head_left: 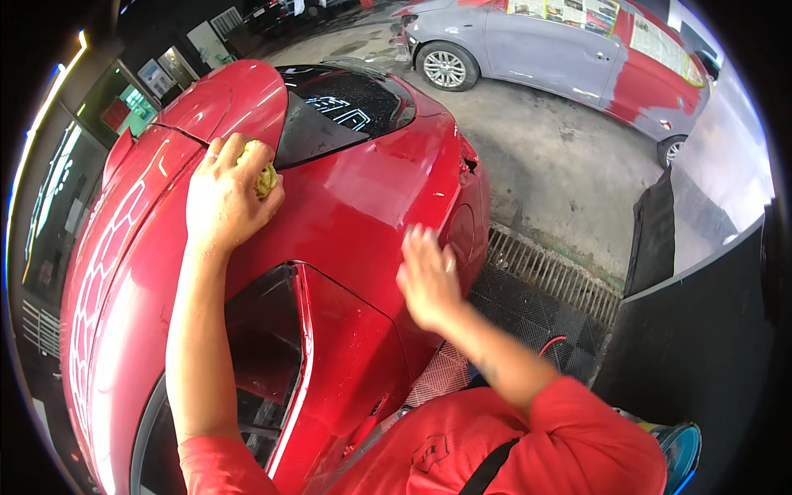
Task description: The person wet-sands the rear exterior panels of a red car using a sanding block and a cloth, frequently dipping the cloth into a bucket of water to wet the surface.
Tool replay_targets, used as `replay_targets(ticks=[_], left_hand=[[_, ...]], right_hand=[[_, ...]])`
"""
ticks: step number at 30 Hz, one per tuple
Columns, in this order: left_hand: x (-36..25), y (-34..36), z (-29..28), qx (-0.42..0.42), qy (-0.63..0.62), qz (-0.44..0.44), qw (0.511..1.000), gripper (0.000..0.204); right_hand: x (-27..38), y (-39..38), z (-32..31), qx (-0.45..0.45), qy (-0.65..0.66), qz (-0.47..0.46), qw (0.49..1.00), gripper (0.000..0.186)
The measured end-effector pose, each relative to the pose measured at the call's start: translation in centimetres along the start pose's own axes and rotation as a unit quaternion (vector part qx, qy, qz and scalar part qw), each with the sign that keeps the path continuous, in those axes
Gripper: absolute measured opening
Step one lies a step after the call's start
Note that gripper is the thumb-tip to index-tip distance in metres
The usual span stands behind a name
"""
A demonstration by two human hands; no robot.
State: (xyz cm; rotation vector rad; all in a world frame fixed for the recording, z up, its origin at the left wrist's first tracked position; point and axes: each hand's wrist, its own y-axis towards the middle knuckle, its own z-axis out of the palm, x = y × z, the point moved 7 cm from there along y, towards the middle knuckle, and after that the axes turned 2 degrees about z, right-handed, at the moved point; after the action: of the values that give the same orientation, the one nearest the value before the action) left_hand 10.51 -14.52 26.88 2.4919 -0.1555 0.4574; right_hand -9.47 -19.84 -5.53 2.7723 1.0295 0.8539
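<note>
Fingers [216, 157] of our left hand [221, 198] are curled narrowly around one yellowish sponge [266, 177], pressing it against the red car [363, 198]. Only a small part of the sponge shows past the knuckles; the rest is covered by the hand. One ring sits on a finger of this hand. The sponge rests on the car's upper bodywork, just beside the lower edge of the dark rear window [346, 103] and near a panel seam.

Our right hand [427, 280] is blurred. Its fingers appear spread fairly wide and hold nothing that we can see. It lies over the red panel near the car's edge; whether it touches the paint, we cannot tell.

We count two hands, both ours, both coming up from the lower edge on red sleeves. We count one sponge. We count two cars: the red one under our hands and one grey car [561, 49] with red patches and paper-masked windows, well apart at the top of the view. One side window [264, 346] of the red car lies between our forearms.

To the right of the red car, one metal drain grate [553, 272] runs along the concrete floor [561, 157], with dark grid floor tiles [536, 318] just beside it. One dark upright panel [701, 346] stands at the far right.
</note>
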Motion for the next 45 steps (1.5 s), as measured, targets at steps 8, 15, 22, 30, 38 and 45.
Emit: replay_targets(ticks=[8, 15, 22, 30, 38, 45], left_hand=[[-1.0, 1.3, -0.5, -0.023, 0.007, 0.023, 0.999, 0.029], [-0.2, -0.1, -0.3, 0.006, 0.031, 0.000, 0.999, 0.030], [-0.8, 1.1, -0.3, -0.009, 0.016, 0.016, 1.000, 0.030], [-0.8, 1.2, 0.0, -0.018, 0.012, 0.020, 1.000, 0.029], [0.5, -0.6, -0.1, 0.002, 0.028, 0.011, 1.000, 0.037], [-0.7, 1.7, -0.4, 0.003, 0.000, 0.019, 1.000, 0.038]], right_hand=[[-10.7, 14.6, -5.3, -0.023, 0.064, 0.126, 0.990, 0.070], [4.2, -1.8, -0.2, 0.056, 0.010, -0.125, 0.991, 0.072], [-2.5, 11.0, -2.8, -0.084, 0.082, 0.041, 0.992, 0.071], [-2.8, 11.6, -3.0, -0.124, 0.066, 0.056, 0.988, 0.069], [9.5, -2.1, 0.6, -0.018, 0.127, -0.116, 0.985, 0.071], [-1.4, 15.6, -3.7, -0.116, 0.220, 0.044, 0.967, 0.072]])
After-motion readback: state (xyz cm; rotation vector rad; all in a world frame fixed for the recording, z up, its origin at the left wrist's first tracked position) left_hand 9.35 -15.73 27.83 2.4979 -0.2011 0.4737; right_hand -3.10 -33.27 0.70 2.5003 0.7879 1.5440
